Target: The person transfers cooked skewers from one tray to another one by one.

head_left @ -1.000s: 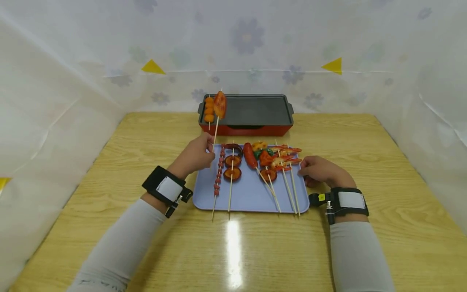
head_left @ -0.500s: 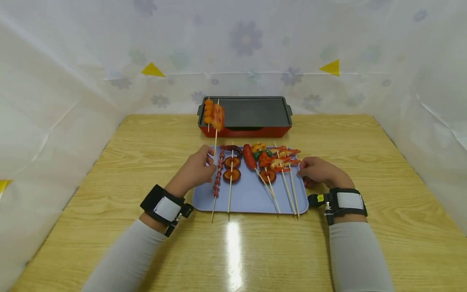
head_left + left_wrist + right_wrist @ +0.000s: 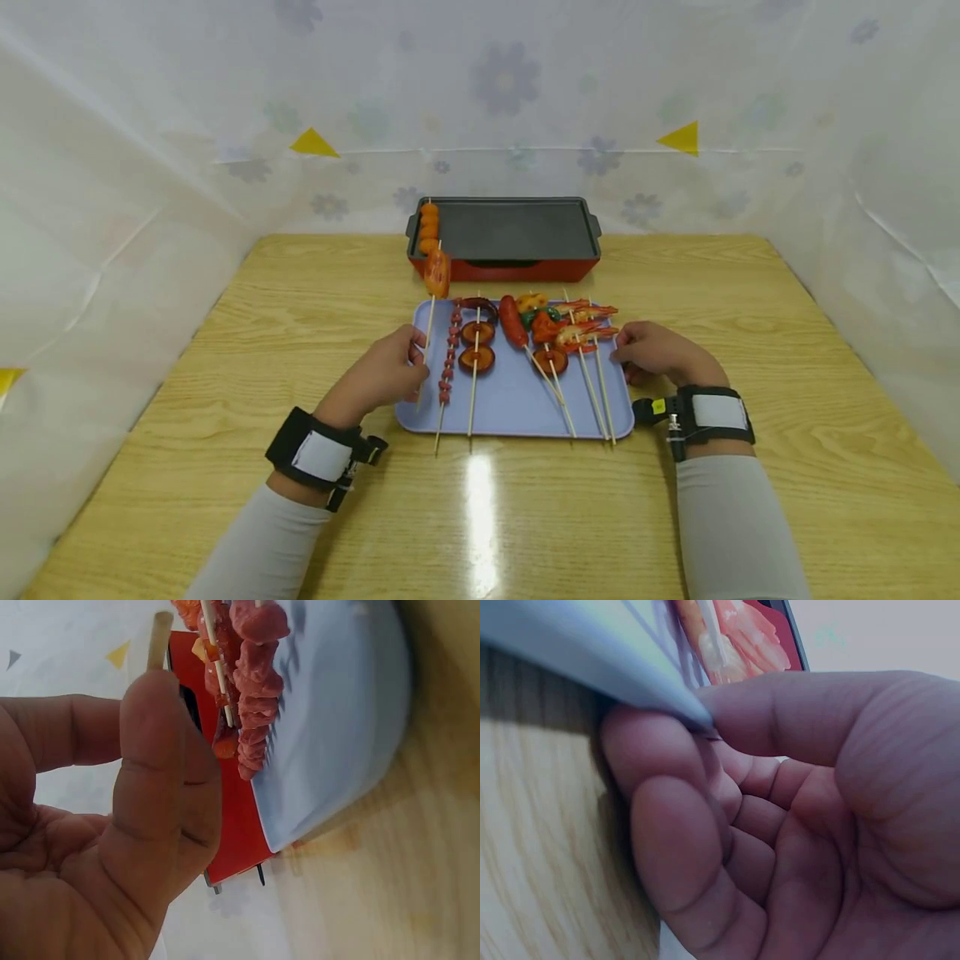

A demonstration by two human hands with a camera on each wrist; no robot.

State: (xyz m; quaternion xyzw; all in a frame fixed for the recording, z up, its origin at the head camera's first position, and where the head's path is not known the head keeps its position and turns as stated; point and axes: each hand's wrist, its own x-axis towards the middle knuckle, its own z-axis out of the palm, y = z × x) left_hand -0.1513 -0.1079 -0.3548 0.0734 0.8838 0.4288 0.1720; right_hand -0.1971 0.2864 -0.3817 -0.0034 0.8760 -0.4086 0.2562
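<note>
In the head view my left hand (image 3: 382,371) pinches the stick of a skewer bearing a browned, wing-like piece (image 3: 437,275), held upright over the left part of the lavender tray (image 3: 517,408). The end of that stick (image 3: 159,641) sticks out past my fingertips in the left wrist view. My right hand (image 3: 658,350) grips the tray's right rim, thumb above and fingers beneath. On the tray lie a skewer of small pink meat pieces (image 3: 448,358), a skewer of mushroom-like slices (image 3: 477,360), a sausage skewer (image 3: 513,321), shrimp skewers (image 3: 581,335) and a mixed vegetable skewer (image 3: 546,325).
Behind the tray stands a red grill with a black plate (image 3: 517,229). A skewer of orange balls (image 3: 429,225) lies at the plate's left end. The wooden table (image 3: 247,358) extends to both sides, with a flowered white sheet (image 3: 510,92) behind it.
My left hand has moved down and left with the wing skewer, from over the grill's left end to nearer the tray. The right hand stays at the tray rim.
</note>
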